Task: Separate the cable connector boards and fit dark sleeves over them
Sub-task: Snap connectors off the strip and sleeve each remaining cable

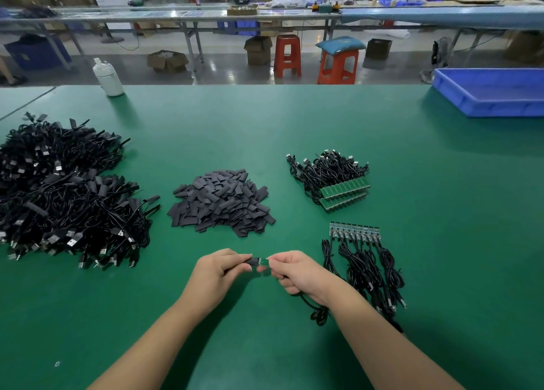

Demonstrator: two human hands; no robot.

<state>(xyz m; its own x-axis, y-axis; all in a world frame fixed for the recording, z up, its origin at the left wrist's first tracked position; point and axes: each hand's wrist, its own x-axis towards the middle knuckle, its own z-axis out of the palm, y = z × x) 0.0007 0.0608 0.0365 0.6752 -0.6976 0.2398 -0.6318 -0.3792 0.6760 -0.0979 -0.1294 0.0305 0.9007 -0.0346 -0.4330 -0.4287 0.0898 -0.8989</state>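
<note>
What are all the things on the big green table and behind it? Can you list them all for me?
table: one, green, under everything
finished cable heap: one big pile, black, far left
sleeve pile: one heap, dark grey, middle
cable bundle with joined boards: one, black cables with green boards, right of the sleeves
row of boards with cables: one strip, dark green with black cables, beside the right hand
bottle: one, white, back left edge
tray: one, blue, back right
stools: two, orange-red, on the floor behind
cardboard boxes: several, brown, on the floor behind
sleeve: one, dark, pinched in the left hand
board: one, green, pinched in the right hand
left hand: one, near middle
right hand: one, near middle
</note>
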